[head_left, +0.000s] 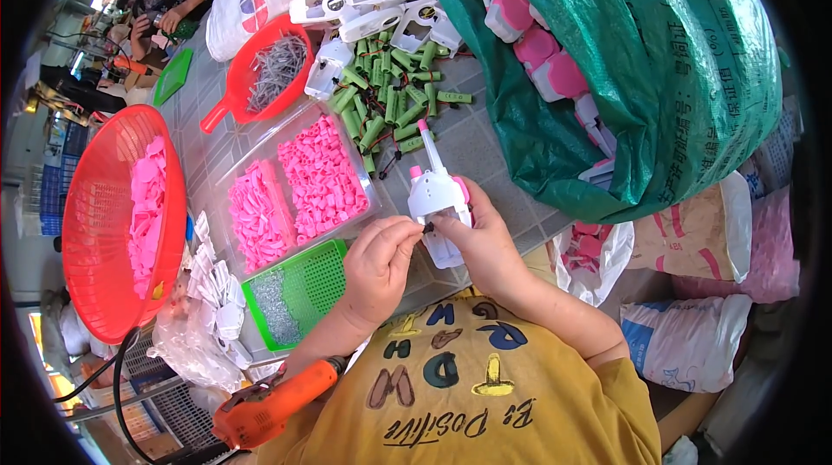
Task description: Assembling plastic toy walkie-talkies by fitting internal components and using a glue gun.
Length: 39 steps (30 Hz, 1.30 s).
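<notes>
- Seeing my right grip (pixel 485 240) clasp the white plastic housing (pixel 436 195) by the desk's (pixel 469 137) near edge
- left grip (pixel 380 264) pinching a small black part (pixel 428 228)
- housing likely light, stiff; I'd hold its sides

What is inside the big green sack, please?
Pink-and-white plastic parts are visible in the opening of the green sack. Its folded wall covers anything lying deeper, so that cannot be seen.

One head-worn wide fisheye view, steeply downward from close above the tabletop (pixel 474 143)
</notes>
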Motion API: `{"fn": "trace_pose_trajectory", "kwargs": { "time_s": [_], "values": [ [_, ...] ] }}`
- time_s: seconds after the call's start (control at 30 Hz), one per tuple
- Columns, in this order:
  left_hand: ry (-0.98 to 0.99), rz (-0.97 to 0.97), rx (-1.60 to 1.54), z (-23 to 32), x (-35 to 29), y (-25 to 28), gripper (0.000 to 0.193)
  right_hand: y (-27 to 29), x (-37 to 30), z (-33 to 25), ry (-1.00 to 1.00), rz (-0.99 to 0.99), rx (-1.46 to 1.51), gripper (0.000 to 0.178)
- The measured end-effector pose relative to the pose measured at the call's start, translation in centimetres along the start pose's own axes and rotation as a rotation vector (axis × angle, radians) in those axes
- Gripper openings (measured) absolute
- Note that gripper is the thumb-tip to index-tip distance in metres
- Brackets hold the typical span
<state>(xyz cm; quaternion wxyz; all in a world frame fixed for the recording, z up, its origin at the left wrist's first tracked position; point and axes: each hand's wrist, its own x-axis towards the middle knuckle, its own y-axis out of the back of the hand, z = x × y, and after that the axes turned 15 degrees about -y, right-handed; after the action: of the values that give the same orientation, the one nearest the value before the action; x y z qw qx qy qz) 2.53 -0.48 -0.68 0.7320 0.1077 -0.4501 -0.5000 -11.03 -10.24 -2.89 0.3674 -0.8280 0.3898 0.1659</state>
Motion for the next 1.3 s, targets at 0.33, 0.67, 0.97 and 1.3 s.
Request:
{"fn": "trace_pose_trajectory", "kwargs": {
  "time_s": [0.33,0.67,0.97,1.3],
  "values": [
    [-0.114,0.015,0.146,0.1,0.0,-0.3,0.018,-0.1,0.2,0.7,0.073,0.024,0.023,0.054],
    [0.257,0.088,0.011,1.1,-0.3,-0.6,0.011,-0.9,-0.2,1.1,0.242,0.151,-0.137,0.052],
    [0.015,0.092,0.167,1.0,0.0,-0.6,0.013,-1.0,-0.5,0.9,0.194,0.139,-0.127,0.049],
    [0.034,0.06,0.152,1.1,0.1,-0.7,0.014,-0.9,-0.4,1.3,0.164,0.158,-0.198,0.042]
  ]
}}
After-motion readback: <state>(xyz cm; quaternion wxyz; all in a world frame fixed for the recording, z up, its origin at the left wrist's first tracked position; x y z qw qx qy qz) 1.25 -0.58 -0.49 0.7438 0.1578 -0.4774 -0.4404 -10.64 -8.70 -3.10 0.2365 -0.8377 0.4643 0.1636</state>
